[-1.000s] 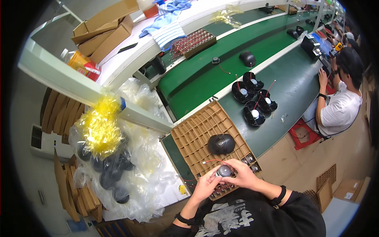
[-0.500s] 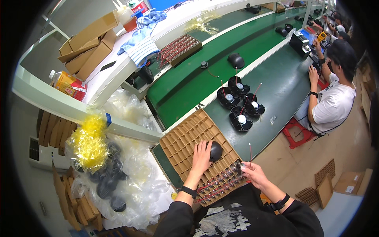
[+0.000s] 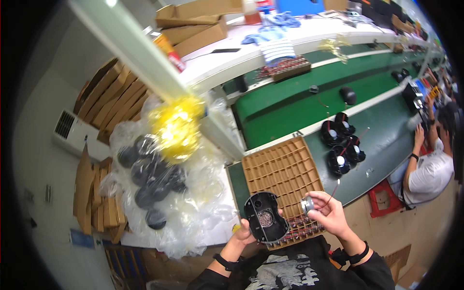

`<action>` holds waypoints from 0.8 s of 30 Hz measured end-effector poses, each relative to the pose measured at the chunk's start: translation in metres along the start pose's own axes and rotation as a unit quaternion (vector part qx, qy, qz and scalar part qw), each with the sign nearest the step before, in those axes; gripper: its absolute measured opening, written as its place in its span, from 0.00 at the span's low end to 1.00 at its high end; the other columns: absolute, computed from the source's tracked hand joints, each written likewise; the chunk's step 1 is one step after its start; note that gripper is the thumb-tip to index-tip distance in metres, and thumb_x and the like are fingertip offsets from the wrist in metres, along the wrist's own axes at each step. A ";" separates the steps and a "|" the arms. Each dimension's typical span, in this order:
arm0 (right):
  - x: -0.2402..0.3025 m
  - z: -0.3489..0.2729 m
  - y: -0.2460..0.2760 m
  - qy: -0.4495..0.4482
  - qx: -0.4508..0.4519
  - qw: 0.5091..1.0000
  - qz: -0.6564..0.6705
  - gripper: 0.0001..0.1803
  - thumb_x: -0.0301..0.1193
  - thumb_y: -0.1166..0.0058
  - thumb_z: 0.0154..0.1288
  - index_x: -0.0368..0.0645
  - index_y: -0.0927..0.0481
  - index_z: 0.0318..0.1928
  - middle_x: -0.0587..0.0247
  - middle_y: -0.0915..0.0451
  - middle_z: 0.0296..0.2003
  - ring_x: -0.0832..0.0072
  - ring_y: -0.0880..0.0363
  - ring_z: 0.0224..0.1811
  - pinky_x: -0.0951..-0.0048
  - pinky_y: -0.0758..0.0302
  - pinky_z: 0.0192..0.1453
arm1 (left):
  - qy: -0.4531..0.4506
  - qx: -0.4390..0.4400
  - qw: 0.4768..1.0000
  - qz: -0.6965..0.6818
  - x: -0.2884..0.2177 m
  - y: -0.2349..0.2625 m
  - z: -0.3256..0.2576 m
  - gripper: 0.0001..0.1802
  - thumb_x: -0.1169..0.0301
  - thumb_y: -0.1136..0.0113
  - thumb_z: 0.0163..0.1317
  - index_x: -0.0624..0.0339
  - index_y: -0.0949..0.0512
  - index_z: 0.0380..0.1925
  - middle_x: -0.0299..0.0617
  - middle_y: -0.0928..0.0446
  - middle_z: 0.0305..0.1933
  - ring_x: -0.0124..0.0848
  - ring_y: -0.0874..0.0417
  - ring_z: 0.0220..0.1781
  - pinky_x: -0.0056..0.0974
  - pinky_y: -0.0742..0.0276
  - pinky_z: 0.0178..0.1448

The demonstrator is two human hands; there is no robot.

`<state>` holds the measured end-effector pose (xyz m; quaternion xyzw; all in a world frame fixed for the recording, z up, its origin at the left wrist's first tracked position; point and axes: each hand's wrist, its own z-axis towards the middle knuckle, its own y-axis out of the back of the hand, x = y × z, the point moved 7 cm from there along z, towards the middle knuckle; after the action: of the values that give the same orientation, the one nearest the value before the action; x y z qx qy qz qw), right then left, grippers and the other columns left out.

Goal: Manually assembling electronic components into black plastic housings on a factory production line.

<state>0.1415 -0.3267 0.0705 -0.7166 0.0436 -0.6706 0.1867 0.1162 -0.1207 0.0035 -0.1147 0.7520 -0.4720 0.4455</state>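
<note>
Your left hand (image 3: 245,233) holds the shell (image 3: 265,219), hollow toward you, over the left edge of the tray (image 3: 277,162) | your right hand (image 3: 329,213) pinches the speaker (image 3: 306,205) near the right edge | speaker right of shell, apart

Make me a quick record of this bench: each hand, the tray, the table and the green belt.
Left hand: holds a black shell, hollow side showing
Right hand: holds a silver round part with a red wire
Cardboard tray: divided into cells; wired parts in the rows nearest the person
Table: four black housings grouped together
Green belt: a dark dome and a small wired piece
</note>
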 end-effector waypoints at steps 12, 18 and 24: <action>0.049 -0.014 -0.202 0.289 0.361 0.787 -0.409 0.22 0.32 0.37 0.50 0.38 0.25 0.46 0.57 0.24 0.45 0.59 0.24 0.45 0.62 0.27 0.50 | -0.091 -0.073 0.993 0.032 -0.021 -0.008 -0.107 0.66 0.19 0.55 0.37 0.70 0.41 0.61 0.51 0.31 0.59 0.38 0.25 0.59 0.42 0.28 0.64; 0.030 -0.021 -0.222 0.262 0.385 0.756 -0.459 0.23 0.32 0.37 0.49 0.39 0.25 0.46 0.59 0.23 0.44 0.63 0.25 0.45 0.65 0.33 0.54 | -0.080 0.001 0.996 -0.030 -0.001 0.019 -0.121 0.63 0.26 0.47 0.42 0.64 0.49 0.67 0.49 0.36 0.64 0.37 0.30 0.64 0.44 0.31 0.67; 0.025 -0.020 -0.224 0.258 0.369 0.753 -0.480 0.22 0.32 0.37 0.49 0.40 0.26 0.45 0.60 0.23 0.45 0.64 0.24 0.48 0.58 0.36 0.62 | -0.082 -0.022 0.993 -0.085 -0.010 0.006 -0.125 0.60 0.42 0.29 0.41 0.64 0.47 0.67 0.46 0.35 0.64 0.36 0.31 0.65 0.42 0.31 0.67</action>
<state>0.0825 -0.1305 0.1677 -0.3188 -0.5100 -0.7957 0.0717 0.0259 -0.0356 0.0240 -0.2263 0.7107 -0.4807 0.4611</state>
